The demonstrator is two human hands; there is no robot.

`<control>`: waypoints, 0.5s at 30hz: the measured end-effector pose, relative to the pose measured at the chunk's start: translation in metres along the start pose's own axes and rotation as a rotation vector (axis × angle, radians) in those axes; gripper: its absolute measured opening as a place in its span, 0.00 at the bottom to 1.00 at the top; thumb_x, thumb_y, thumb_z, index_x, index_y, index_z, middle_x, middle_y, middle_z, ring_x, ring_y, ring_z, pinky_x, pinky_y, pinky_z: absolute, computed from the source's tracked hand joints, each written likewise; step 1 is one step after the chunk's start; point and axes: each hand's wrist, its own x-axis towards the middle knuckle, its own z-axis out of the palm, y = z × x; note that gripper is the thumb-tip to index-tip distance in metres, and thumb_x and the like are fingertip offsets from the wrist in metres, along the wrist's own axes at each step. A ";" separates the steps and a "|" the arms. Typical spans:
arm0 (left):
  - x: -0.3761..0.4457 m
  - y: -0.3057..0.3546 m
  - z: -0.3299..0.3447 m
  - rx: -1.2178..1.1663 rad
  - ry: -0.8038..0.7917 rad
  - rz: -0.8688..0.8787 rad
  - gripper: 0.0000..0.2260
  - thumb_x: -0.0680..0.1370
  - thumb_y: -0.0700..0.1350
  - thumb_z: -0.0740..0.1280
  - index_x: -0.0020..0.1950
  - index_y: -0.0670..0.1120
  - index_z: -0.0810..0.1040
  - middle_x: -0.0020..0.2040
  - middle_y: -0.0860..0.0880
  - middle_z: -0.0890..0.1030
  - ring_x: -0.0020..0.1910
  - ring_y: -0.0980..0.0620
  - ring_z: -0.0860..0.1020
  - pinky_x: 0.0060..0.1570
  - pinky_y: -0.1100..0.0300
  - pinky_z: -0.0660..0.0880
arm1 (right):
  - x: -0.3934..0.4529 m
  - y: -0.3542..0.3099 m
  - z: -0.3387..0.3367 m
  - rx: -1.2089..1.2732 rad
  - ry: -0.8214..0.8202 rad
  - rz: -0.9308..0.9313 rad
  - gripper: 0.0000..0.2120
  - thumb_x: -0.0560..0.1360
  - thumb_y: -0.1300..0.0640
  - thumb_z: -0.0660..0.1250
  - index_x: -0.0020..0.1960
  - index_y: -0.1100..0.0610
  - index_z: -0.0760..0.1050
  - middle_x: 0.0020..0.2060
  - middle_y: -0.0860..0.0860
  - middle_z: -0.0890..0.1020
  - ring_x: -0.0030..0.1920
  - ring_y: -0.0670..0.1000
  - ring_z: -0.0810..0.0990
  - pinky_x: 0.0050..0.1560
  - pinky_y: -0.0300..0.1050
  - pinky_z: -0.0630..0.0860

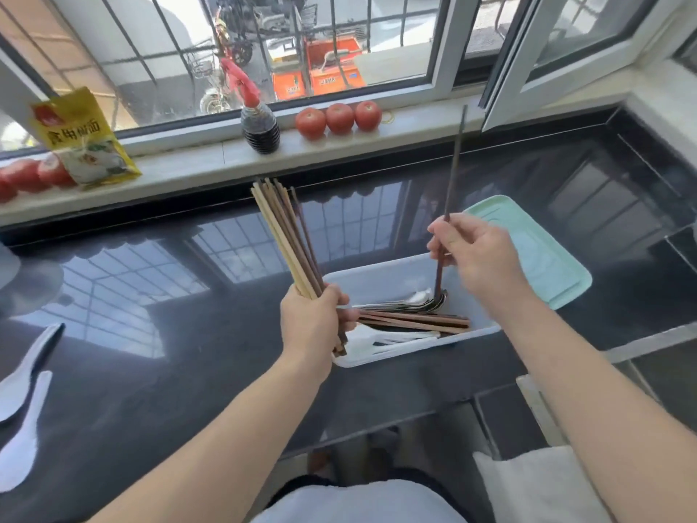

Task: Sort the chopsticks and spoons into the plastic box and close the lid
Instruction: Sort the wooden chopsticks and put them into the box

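Observation:
A white plastic box [381, 277] lies open on the dark counter, holding metal spoons [411, 304], a few chopsticks [415, 322] and white plastic spoons [392, 339]. My left hand [315, 322] grips a bundle of chopsticks [284, 239], fanned upward, just left of the box. My right hand [473, 254] pinches one dark chopstick [454, 164] held nearly upright, its lower tip over the spoons in the box. The mint-green lid [543, 254] lies flat on the counter right of the box.
Two white rice paddles [26, 375] lie at the counter's left edge. On the window sill stand a dark sauce bottle [260, 126], three tomatoes [339, 118] and a yellow packet [83, 141]. A white cloth [535, 485] lies at the lower right.

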 end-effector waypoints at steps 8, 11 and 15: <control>0.015 -0.010 -0.015 -0.050 -0.036 0.010 0.04 0.79 0.37 0.64 0.47 0.46 0.72 0.33 0.47 0.77 0.26 0.50 0.74 0.32 0.53 0.73 | 0.002 0.066 0.042 -1.258 -0.620 -0.090 0.10 0.77 0.49 0.67 0.43 0.54 0.81 0.40 0.52 0.79 0.46 0.58 0.80 0.42 0.49 0.76; 0.019 -0.006 -0.002 -0.081 -0.083 0.029 0.05 0.81 0.43 0.66 0.47 0.46 0.71 0.33 0.48 0.75 0.25 0.50 0.73 0.32 0.54 0.73 | 0.011 0.060 0.045 -1.321 -0.671 -0.120 0.06 0.73 0.52 0.69 0.45 0.53 0.82 0.41 0.52 0.82 0.46 0.57 0.79 0.43 0.48 0.77; 0.025 -0.006 0.023 -0.111 -0.121 0.044 0.06 0.81 0.46 0.65 0.50 0.46 0.70 0.37 0.46 0.73 0.25 0.51 0.72 0.27 0.56 0.72 | 0.017 0.070 0.043 -1.355 -0.765 -0.187 0.04 0.70 0.53 0.66 0.43 0.51 0.78 0.40 0.51 0.81 0.43 0.57 0.79 0.44 0.51 0.79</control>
